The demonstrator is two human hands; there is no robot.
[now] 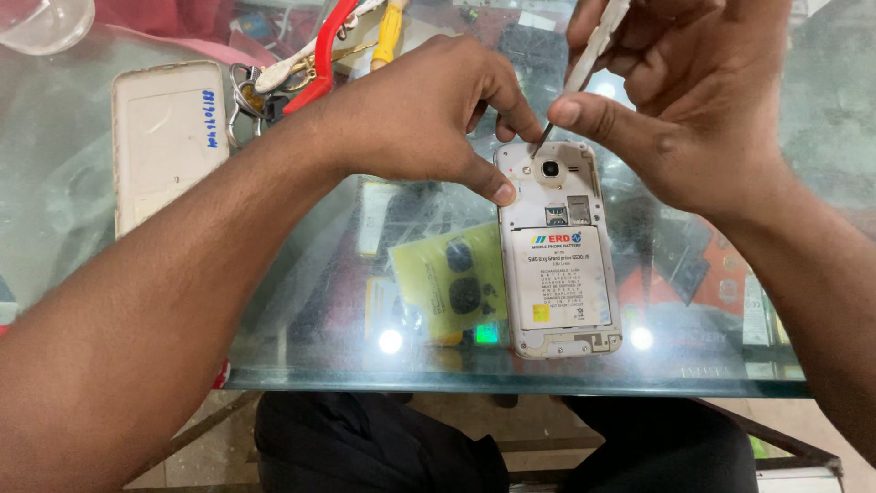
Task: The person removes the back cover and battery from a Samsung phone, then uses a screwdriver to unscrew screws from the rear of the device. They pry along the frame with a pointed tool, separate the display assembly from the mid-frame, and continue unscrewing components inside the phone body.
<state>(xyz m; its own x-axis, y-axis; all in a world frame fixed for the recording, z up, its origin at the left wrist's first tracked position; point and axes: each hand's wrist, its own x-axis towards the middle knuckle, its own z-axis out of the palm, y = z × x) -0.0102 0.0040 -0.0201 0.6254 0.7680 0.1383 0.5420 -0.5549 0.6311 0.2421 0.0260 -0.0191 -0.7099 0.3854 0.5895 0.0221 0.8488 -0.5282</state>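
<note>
Phone [558,265] laid face down on glass worktop [301,274], near front edge, back cover removed. Left hand [415,114] clamped on upper left corner of phone, thumb pressed on frame and fingertips at top edge, apparently to hold the body steady. Right hand [680,110] closed around pale-handled screwdriver [589,55], tip set just left of camera lens at upper end of phone; grip kept low on the shaft, probably for fine control. Hands nearly touching above top of phone.

Phone appearance: gold-toned frame, white inner shell, round camera lens at top centre, card slots below it, white labelled battery seated in lower bay.

Detached white back cover [169,137] lying well apart at left. Key bunch [246,91] and red-handled tool [319,59] beside it.
</note>
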